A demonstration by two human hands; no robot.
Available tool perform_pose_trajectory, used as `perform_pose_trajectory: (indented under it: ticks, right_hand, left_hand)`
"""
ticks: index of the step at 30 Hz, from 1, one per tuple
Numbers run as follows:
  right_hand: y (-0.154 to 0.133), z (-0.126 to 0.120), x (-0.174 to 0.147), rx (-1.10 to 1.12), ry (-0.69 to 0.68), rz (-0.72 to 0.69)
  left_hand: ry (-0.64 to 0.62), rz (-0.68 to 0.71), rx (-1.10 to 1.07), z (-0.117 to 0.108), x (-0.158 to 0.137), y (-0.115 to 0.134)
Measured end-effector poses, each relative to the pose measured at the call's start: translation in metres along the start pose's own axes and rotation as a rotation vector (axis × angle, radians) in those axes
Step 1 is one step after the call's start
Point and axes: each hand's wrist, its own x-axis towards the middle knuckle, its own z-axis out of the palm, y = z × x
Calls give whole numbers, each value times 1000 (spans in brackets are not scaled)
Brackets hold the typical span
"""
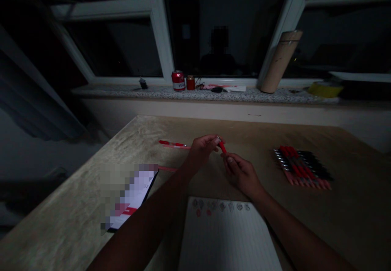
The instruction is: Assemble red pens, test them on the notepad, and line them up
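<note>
Dim light, head view. Both hands are working above the pale wooden table [91, 189], just beyond the white lined notepad [227, 238].

The left hand [203, 149] is pinching the upper end of a short red plastic pen [222, 146] between thumb and fingertips; grip closed on the pen. The right hand [241, 173] is curling around the pen's lower end, fingers closed on it too. The pen is sitting tilted between the two hands, raised off the table surface.

Judgement on the step: it appears the two ends of the pen are being worked against each other. To do this well, the hands should be keeping both halves in one line, with the pull or twist going along the pen's axis and not across it, and the grip kept close to the joint, which is too dark to see.

Counts:
- Loose red pens lying on the table to the left of the hands: one clear [172, 143]; a second thin red piece [167, 168] nearer the blurred booklet [131, 197].
- Row of red and black pens [302, 167] lying side by side to the right: too blurred for an exact count.
- Notepad: one.
- On the stone windowsill [122, 92]: one red drink can [178, 80], one small red jar [190, 82], one tall tan cylinder flask [281, 61].
</note>
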Motion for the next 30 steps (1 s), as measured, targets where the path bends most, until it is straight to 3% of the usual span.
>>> perform_pose_trajectory:
  ticks: [6,14,21,30]
  right_hand:
    - [1,2,3,246,16,165]
    - [3,0,2,189,-7,256]
    - [1,-12,5,-179,58,133]
    - [8,-15,5,-265,60,57]
  left_hand:
    - [11,-36,-135,1,1,-22]
    - [6,-69,-270,2,-2,-42]
    - [12,-93,-344,2,-9,-55]
    - [59,-100,-235,1,-12,-55]
